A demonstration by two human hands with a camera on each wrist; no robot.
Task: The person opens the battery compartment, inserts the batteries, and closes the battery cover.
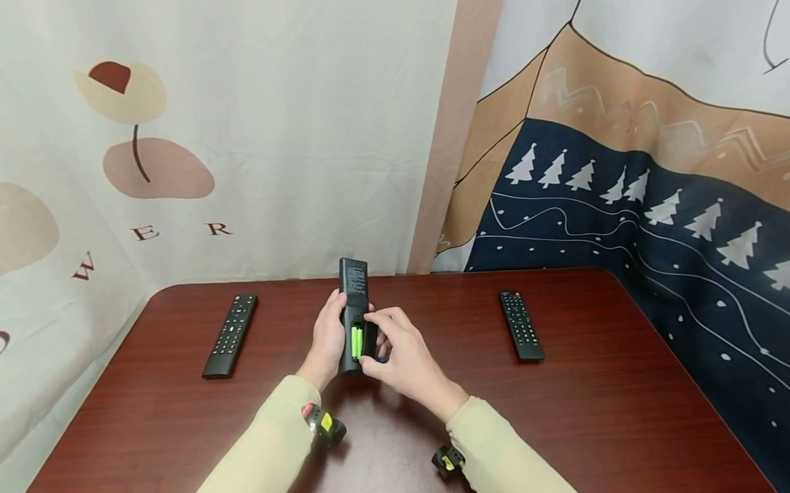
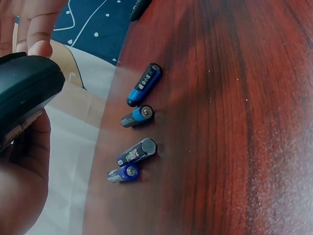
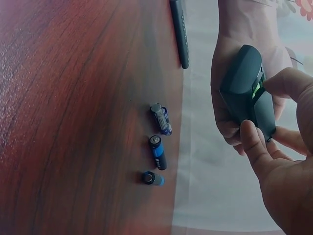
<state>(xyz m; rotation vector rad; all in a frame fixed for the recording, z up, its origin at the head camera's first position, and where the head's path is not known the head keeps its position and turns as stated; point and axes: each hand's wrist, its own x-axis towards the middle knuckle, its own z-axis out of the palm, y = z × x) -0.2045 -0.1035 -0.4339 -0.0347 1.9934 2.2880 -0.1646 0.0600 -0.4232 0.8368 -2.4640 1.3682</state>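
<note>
A black remote control (image 1: pixel 353 278) is held back side up by my left hand (image 1: pixel 326 342), above the table. Its battery compartment lies uncovered, and green batteries (image 1: pixel 356 342) show inside. My right hand (image 1: pixel 408 358) is at the compartment's right side, where thumb and fingers pinch a dark battery cover (image 3: pixel 264 116) along its edges. The cover stands tilted beside the compartment; whether it touches the remote I cannot tell. In the left wrist view, the remote's end (image 2: pixel 32 81) hides most of the left fingers.
Several loose batteries, including a blue-and-black battery (image 2: pixel 145 84) and a dark blue battery (image 2: pixel 123 173), lie on the reddish-brown table (image 1: pixel 147 444). One remote (image 1: pixel 231 335) lies at the left, another remote (image 1: pixel 521 325) at the right. A patterned curtain (image 1: pixel 299 134) hangs behind.
</note>
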